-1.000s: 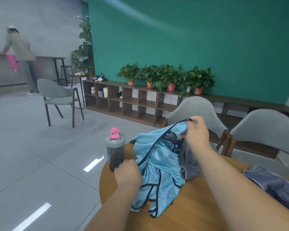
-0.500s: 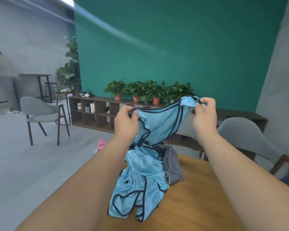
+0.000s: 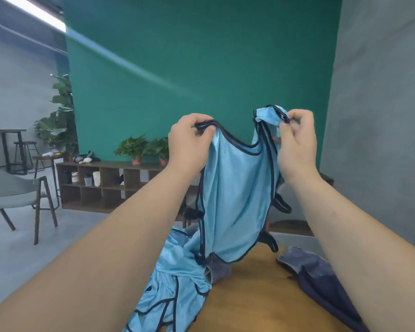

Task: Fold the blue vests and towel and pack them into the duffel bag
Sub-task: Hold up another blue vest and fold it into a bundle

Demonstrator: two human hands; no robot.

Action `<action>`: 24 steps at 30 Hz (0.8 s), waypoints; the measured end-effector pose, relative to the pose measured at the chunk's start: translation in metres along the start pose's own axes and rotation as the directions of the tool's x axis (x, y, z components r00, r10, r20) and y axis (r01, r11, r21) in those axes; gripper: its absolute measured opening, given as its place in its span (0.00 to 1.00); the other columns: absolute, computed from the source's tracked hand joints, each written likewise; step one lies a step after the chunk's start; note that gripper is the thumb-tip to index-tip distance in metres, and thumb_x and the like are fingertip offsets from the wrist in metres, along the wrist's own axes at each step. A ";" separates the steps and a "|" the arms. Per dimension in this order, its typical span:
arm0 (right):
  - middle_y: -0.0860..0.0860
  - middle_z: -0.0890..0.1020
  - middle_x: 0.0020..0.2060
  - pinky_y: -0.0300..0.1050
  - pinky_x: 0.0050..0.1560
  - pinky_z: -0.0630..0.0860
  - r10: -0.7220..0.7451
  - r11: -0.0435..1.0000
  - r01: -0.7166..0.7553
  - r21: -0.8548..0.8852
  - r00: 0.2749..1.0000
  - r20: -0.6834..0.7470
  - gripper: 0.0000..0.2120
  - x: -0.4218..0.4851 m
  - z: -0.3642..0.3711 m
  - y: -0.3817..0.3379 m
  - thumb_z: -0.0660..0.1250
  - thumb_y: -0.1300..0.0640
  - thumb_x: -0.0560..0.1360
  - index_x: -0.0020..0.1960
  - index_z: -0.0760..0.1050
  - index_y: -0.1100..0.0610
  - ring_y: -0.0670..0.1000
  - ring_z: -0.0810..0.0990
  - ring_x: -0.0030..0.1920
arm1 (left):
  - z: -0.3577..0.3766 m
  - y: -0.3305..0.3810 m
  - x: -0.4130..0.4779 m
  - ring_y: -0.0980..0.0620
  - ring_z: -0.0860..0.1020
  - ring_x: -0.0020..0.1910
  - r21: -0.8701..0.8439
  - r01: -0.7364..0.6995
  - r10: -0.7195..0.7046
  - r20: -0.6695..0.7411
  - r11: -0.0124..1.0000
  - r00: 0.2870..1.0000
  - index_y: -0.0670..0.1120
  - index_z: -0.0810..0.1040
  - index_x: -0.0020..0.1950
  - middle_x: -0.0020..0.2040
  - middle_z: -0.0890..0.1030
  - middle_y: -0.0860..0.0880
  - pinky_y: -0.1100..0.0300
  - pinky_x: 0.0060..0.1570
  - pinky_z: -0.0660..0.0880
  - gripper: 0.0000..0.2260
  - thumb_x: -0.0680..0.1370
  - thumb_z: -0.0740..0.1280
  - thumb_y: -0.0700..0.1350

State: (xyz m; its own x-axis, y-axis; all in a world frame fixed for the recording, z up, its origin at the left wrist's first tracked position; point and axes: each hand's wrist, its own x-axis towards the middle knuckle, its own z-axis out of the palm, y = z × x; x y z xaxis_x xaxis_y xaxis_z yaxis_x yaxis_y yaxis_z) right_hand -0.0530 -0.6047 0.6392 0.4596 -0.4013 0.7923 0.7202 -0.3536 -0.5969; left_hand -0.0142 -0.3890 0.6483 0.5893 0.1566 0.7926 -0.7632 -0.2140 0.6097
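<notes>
Light-blue mesh vest with dark piping (image 3: 235, 200) hangs below the fingers (image 3: 295, 118), its shoulder straps pinched by left hand (image 3: 189, 142) and right hand (image 3: 297, 144), and its hem, low against the second blue vest (image 3: 175, 291) and grey towel (image 3: 219, 269) on the wooden table (image 3: 261, 303), might drag them off.
</notes>
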 end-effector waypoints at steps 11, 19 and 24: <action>0.38 0.84 0.52 0.43 0.59 0.78 0.017 0.952 0.055 -0.300 0.972 0.233 0.16 -0.082 -0.018 0.041 0.76 0.59 0.75 0.56 0.75 0.45 0.41 0.82 0.56 | 0.069 -0.019 -0.066 0.56 0.85 0.47 -0.060 0.107 -0.088 0.252 0.992 0.964 0.48 0.84 0.52 0.50 0.86 0.53 0.56 0.52 0.83 0.11 0.74 0.77 0.35; 0.43 0.84 0.48 0.38 0.55 0.77 -0.057 0.906 0.095 -0.413 0.993 0.104 0.13 -0.082 -0.015 0.106 0.72 0.66 0.74 0.52 0.79 0.51 0.43 0.81 0.48 | 0.088 -0.080 -0.093 0.58 0.81 0.60 -0.081 0.146 -0.108 0.357 0.986 0.928 0.51 0.76 0.69 0.66 0.77 0.56 0.66 0.57 0.78 0.21 0.78 0.75 0.40; 0.54 0.61 0.82 0.51 0.81 0.55 0.480 0.719 -0.035 -0.694 0.747 0.459 0.27 -0.008 -0.009 0.191 0.59 0.48 0.86 0.82 0.61 0.55 0.52 0.57 0.82 | 0.101 -0.123 -0.100 0.50 0.71 0.71 0.337 0.233 -0.345 0.325 0.912 0.880 0.50 0.62 0.81 0.78 0.63 0.49 0.56 0.68 0.67 0.29 0.82 0.69 0.50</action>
State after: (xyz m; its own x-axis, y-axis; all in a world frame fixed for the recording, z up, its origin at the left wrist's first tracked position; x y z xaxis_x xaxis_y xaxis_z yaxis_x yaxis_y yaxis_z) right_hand 0.0762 -0.6765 0.5184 0.9279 -0.0817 0.3638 0.1408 -0.8267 -0.5447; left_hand 0.0473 -0.4754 0.4939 0.8683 -0.1021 0.4854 -0.4698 -0.4834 0.7387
